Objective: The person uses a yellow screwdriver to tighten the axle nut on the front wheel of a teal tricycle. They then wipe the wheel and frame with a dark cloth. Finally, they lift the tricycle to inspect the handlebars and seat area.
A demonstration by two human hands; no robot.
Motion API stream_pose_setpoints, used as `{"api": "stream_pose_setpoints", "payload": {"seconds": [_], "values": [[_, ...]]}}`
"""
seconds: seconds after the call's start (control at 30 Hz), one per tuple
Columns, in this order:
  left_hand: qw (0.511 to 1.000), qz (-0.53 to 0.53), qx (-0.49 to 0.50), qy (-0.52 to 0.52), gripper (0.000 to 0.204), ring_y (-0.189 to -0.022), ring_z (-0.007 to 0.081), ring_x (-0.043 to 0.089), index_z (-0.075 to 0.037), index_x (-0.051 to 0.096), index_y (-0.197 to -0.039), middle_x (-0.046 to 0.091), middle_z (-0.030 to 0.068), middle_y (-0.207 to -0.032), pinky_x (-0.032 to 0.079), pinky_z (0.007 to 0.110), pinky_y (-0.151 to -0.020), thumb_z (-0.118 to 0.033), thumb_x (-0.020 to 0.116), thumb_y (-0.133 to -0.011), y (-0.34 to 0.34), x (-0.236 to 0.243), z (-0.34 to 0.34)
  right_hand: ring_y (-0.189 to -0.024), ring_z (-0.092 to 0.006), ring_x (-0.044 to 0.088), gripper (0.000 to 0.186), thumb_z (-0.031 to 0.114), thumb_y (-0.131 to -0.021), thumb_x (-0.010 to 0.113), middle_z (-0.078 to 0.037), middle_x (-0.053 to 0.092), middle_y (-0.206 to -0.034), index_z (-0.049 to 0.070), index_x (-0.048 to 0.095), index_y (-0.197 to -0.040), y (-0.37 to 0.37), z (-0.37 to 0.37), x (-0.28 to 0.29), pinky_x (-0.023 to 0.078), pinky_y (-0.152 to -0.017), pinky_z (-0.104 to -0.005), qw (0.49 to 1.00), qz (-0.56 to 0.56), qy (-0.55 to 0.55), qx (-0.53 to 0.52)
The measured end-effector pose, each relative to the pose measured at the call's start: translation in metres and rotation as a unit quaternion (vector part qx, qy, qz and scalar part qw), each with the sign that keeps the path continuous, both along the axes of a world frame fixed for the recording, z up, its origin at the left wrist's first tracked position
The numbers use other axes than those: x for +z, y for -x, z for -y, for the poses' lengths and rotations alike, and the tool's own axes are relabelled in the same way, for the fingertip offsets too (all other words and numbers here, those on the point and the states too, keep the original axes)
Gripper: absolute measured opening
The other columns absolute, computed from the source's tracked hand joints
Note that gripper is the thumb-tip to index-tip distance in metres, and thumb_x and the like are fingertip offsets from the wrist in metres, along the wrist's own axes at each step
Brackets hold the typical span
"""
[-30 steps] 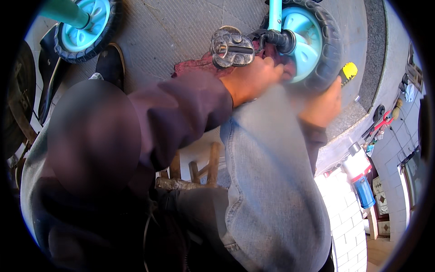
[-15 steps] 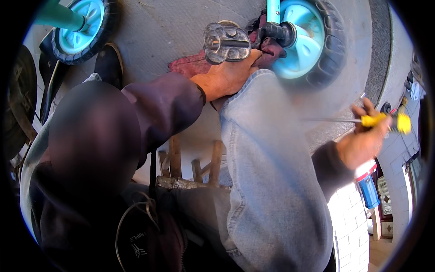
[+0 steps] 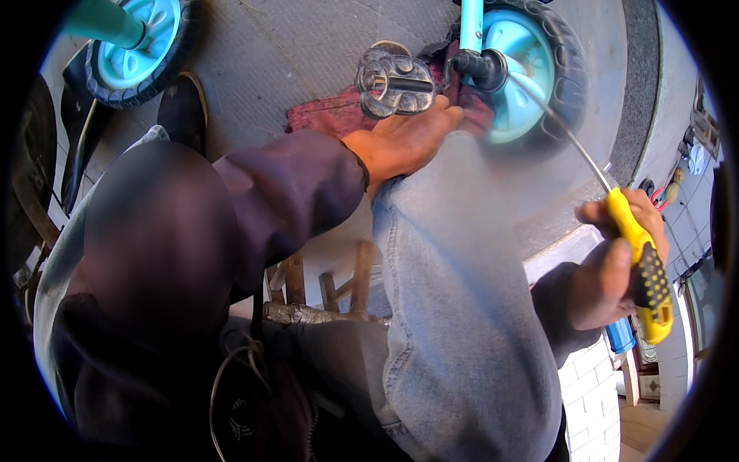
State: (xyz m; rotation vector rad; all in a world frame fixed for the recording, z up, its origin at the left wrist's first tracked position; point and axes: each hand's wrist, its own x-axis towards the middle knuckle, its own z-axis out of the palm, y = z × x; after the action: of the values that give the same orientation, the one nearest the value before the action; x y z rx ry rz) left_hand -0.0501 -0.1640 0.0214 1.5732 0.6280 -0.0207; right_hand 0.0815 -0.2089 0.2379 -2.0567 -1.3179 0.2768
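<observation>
Two bare hands are working around a light-blue plastic wheel with a chunky black tyre (image 3: pixel 531 61), which is sitting at the upper right, beyond a pale-denim trouser leg (image 3: pixel 469 269). The right hand (image 3: pixel 599 286) is clasping a yellow-and-black-handled screwdriver (image 3: pixel 633 231), its long metal shaft slanting toward the black cylindrical hub (image 3: pixel 483 69); I cannot tell whether the tip is touching. The left hand (image 3: pixel 408 142) is resting against a crumpled dark-red cloth (image 3: pixel 327 112), just below a scuffed black pedal (image 3: pixel 398 83); its fingertips are partly hiding, so I cannot tell whether they are pinching the fabric. The wheel is standing beside a turquoise tubular post (image 3: pixel 471 31), apparently joined to it. Judging by the tool's aim, work around the hub is seemingly continuing; no finished step is showing clearly, and I cannot tell how much is remaining.
</observation>
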Motion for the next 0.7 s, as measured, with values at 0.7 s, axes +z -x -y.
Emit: {"api": "stream_pose_setpoints", "payload": {"seconds": [0.7], "values": [[0.996, 0.048, 0.022, -0.065, 0.049, -0.102, 0.0348, 0.058, 0.007, 0.052, -0.117, 0.058, 0.0217, -0.102, 0.045, 0.039, -0.090, -0.019, 0.064, -0.078, 0.001, -0.024, 0.004, -0.085, -0.0191, 0.061, 0.029, -0.006, -0.072, 0.064, -0.012, 0.061, -0.096, 0.001, 0.056, -0.099, 0.014, 0.006, -0.008, 0.049, -0.077, -0.0319, 0.983, -0.089, 0.141, 0.078]]}}
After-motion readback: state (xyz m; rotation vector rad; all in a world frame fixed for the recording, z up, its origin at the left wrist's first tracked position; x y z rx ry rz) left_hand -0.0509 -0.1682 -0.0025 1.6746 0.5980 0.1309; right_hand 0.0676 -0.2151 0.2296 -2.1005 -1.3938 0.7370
